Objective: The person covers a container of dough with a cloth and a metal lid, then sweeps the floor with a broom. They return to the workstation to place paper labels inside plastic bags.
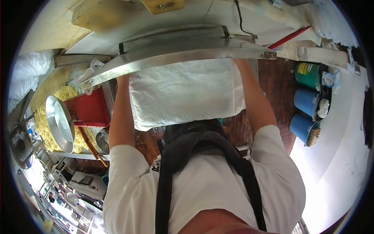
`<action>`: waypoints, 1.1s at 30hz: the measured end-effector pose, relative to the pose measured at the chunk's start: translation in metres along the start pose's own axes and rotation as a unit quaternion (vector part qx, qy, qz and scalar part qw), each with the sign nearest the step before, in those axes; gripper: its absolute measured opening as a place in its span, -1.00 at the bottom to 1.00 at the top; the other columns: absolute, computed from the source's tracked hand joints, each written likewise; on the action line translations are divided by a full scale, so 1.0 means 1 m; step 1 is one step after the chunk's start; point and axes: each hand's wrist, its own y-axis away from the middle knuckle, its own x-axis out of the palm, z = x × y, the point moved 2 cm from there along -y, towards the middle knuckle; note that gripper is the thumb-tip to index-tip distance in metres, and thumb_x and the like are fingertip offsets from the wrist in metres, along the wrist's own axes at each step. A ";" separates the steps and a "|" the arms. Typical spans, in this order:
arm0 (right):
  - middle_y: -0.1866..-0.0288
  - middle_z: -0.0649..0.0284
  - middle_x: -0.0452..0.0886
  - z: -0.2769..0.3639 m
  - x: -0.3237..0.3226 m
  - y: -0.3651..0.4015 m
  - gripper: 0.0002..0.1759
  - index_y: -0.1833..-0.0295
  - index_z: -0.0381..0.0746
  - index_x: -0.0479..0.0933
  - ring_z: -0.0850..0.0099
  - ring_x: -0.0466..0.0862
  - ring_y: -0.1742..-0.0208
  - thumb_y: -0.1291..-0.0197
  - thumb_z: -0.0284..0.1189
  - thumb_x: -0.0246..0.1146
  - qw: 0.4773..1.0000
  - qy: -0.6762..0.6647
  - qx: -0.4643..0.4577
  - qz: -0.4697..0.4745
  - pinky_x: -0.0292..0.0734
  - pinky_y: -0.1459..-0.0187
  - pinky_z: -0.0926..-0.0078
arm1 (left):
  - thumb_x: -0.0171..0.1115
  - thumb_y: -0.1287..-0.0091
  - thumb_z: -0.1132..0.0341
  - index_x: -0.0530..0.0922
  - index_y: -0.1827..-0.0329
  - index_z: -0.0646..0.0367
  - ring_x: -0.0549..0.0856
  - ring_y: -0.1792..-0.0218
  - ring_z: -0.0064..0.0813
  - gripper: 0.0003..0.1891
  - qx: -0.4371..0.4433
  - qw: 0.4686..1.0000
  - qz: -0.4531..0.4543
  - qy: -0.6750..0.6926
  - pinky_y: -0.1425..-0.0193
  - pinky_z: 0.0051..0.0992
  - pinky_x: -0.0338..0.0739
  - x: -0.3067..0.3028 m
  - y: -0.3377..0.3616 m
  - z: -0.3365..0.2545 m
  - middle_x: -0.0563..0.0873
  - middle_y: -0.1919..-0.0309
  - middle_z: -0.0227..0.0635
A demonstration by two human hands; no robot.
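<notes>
White shirt (210, 187), white bundle (183, 93) between forearms (121, 113), hands hidden behind steel edge (194, 56), grip unclear, open floor (276, 93) rightward

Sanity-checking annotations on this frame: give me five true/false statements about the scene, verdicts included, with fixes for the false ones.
1. A white sack is between the left forearm and the right forearm. True.
2. Both hands show in full. False: the hands are out of view past the steel rim.
3. The apron straps over the white shirt are black. True.
4. The container beside the noodles is blue. False: next to the yellow noodles is a red container.
5. One green tub and two blue tubs are at the right of the picture. True.
</notes>
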 end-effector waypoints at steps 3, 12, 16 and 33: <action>-0.37 0.01 0.57 0.003 -0.001 0.023 -0.44 -0.44 -0.35 0.40 0.14 0.55 -0.38 -0.49 -0.24 0.14 0.997 0.057 -0.057 -0.007 0.43 -0.36 0.26 | 0.09 -0.52 0.18 0.65 -0.17 0.24 0.66 -0.16 0.01 -0.64 0.011 1.000 -0.013 -0.019 -0.31 -0.12 0.48 -0.009 0.011 0.007 0.73 -0.08 0.01; -0.44 -0.05 0.48 -0.017 0.044 -0.014 -0.45 -0.43 -0.28 0.41 -0.03 0.49 -0.41 -0.43 -0.26 0.18 0.993 0.100 0.021 0.064 0.41 -0.39 0.18 | 0.13 -0.48 0.21 0.63 -0.17 0.24 0.65 -0.15 0.03 -0.65 -0.097 0.991 0.085 0.023 -0.30 -0.13 0.49 -0.005 -0.042 0.010 0.72 -0.11 0.01; -0.42 -0.08 0.48 -0.034 0.034 0.023 -0.43 -0.43 -0.27 0.41 -0.06 0.55 -0.34 -0.44 -0.19 0.19 0.958 0.263 -0.104 -0.042 0.48 -0.32 0.12 | 0.14 -0.49 0.19 0.62 -0.15 0.27 0.68 -0.06 0.07 -0.65 -0.025 0.999 -0.016 -0.020 -0.22 -0.11 0.53 -0.016 0.008 0.002 0.74 -0.03 0.05; -0.27 -0.11 0.54 -0.030 -0.028 0.174 -0.39 -0.49 -0.32 0.31 -0.08 0.58 -0.23 -0.38 -0.41 0.25 0.994 0.080 -0.032 -0.065 0.49 -0.20 0.10 | 0.15 -0.52 0.21 0.50 -0.38 0.33 0.70 -0.16 -0.27 -0.53 -0.257 0.949 -0.038 0.179 -0.24 -0.34 0.54 -0.062 0.213 -0.037 0.70 -0.16 0.00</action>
